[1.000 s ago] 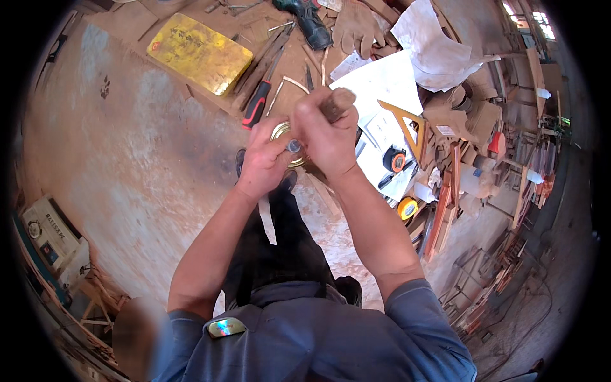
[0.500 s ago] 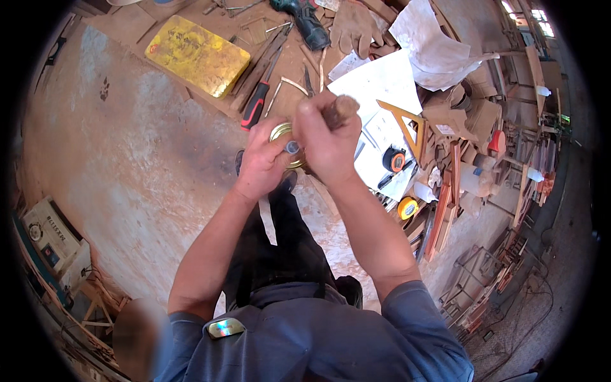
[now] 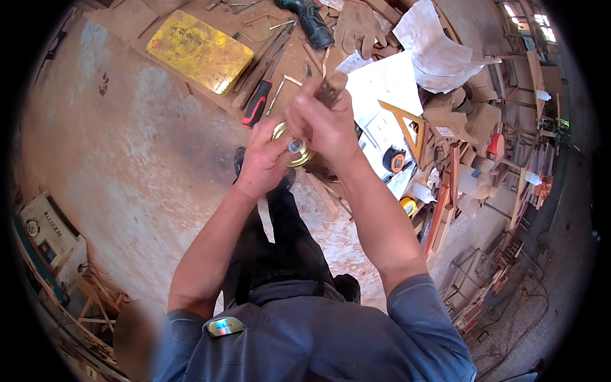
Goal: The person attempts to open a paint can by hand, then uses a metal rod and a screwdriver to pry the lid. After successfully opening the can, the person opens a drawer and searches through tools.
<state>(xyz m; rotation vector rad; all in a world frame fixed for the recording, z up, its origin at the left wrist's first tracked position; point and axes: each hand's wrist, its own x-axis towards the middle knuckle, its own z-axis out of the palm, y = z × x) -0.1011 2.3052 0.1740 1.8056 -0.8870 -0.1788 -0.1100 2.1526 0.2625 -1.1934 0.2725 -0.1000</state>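
Right hand (image 3: 321, 121) clenched around a wooden handle (image 3: 331, 88), the end sticking up past the knuckles. Left hand (image 3: 264, 162) closed on a round brass tin (image 3: 294, 153), fingers curled over the rim, a small clear piece pinched between the two hands; what that piece is, impossible to tell. Tin held in the air above the knees, over the near edge of the bench.

To do this well, probably: keep the tin level and braced against the left palm, work the tool in short strokes with the wrist rather than the whole arm, and keep the left fingertips out of the tool's path. A slip would likely send the tip straight into the left thumb.

Further out, crowded ground. Red-handled screwdriver (image 3: 258, 105) just beyond the left hand, loose nails beside it. Yellow slab (image 3: 200, 51) farther up the bench. Drill (image 3: 312, 19) and glove (image 3: 356, 28) at the top. White paper (image 3: 382, 89) under a wooden triangle (image 3: 404, 124), tape measure (image 3: 394, 159) near the right forearm. Scrap wood stacked at the right, close enough to catch an elbow. Grey machine (image 3: 48, 232) down on the floor at the left, well apart.
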